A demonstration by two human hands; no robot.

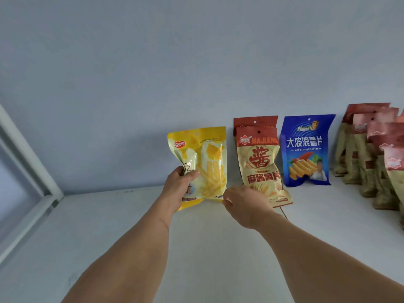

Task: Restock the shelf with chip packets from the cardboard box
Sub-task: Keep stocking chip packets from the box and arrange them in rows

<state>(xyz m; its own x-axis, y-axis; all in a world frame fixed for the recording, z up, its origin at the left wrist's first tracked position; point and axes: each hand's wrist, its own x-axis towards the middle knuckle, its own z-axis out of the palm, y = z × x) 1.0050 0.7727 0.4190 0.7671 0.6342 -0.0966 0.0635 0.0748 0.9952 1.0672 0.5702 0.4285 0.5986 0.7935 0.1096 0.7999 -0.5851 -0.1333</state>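
My left hand (178, 189) gripped the yellow packet (202, 162) upright on the white shelf (131, 226), near its back edge. My right hand (242, 204) touched its lower corner; I could not tell its grip. A red packet (260, 162) stood just beside.

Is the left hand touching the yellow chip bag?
Touching. The head view shows the left hand gripping the yellow chip bag, thumb across its front.
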